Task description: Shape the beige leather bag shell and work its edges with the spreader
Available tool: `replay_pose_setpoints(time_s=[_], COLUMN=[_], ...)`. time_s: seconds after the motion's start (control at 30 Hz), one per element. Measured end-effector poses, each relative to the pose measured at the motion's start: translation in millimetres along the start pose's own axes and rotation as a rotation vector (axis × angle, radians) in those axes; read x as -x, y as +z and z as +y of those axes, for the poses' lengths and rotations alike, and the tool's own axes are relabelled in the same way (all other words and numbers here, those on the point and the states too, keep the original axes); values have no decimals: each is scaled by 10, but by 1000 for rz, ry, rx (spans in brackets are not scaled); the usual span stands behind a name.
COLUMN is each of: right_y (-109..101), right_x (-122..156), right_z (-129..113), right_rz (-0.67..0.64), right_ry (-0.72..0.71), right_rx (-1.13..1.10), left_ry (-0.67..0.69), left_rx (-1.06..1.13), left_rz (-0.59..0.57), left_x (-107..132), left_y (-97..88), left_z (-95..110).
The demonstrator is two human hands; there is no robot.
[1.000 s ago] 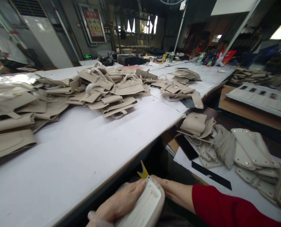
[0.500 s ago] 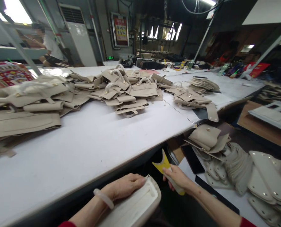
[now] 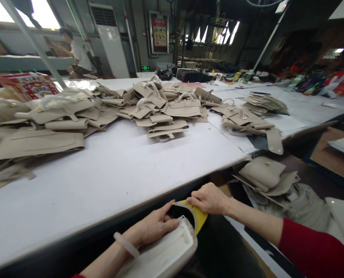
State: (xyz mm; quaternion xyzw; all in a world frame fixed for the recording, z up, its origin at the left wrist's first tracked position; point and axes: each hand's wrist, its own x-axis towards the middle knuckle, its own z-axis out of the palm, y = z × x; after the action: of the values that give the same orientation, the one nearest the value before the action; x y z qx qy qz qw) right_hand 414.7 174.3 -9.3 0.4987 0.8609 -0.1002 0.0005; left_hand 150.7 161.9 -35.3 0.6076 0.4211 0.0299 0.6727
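Note:
My left hand point(image 3: 153, 227), with a pale bangle at its wrist, grips a pale beige bag body point(image 3: 166, 249) below the table edge. Its index finger reaches to one tip of a yellow tool point(image 3: 200, 216) with a concave, crescent-shaped edge. My right hand point(image 3: 210, 199) is closed on that tool and holds it at the end of the bag body. The curved edge faces the rounded end; whether it touches the bag is hard to tell. The tool's handle is hidden by my hand.
Several beige bag pieces with handles point(image 3: 183, 106) lie heaped across the white table point(image 3: 125, 170). A flat stack point(image 3: 264, 103) lies farther right. Below the table edge at right are a folded beige flap point(image 3: 261, 172) and pale pieces. A seated person point(image 3: 80, 56) is at the back left.
My right hand has moved left and up, bringing the yellow tool from beside the bag body to its end. My left index finger has stretched out to the tool. The view has shifted slightly.

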Motion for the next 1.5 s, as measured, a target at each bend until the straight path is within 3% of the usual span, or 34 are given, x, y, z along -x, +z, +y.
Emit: replay_pose_setpoints(time_s=[0.1,0.27,0.43,0.8,1.13,1.5], right_y=[-61,-61,-64,-35,32,33], right_x=[-178,-357,-413,-464,-375,-158], right_z=[-83,-117,-130,-109,-135,-270], right_rz=[-50,-48,-87,-107,-93,-143], right_ry=[-175,-329,-369,-456,-435,-249], right_rx=[127,132,153,147,165,130], left_ry=[20,68,188,208,223,220], left_rx=[-7,-61,-167,-210,-256,-410], left_rz=[18,28,63,45,48,84], left_x=[39,58,71,124,137,147], left_y=[24,21,0,-9,42,109], left_z=[45,70,84,192,229,238])
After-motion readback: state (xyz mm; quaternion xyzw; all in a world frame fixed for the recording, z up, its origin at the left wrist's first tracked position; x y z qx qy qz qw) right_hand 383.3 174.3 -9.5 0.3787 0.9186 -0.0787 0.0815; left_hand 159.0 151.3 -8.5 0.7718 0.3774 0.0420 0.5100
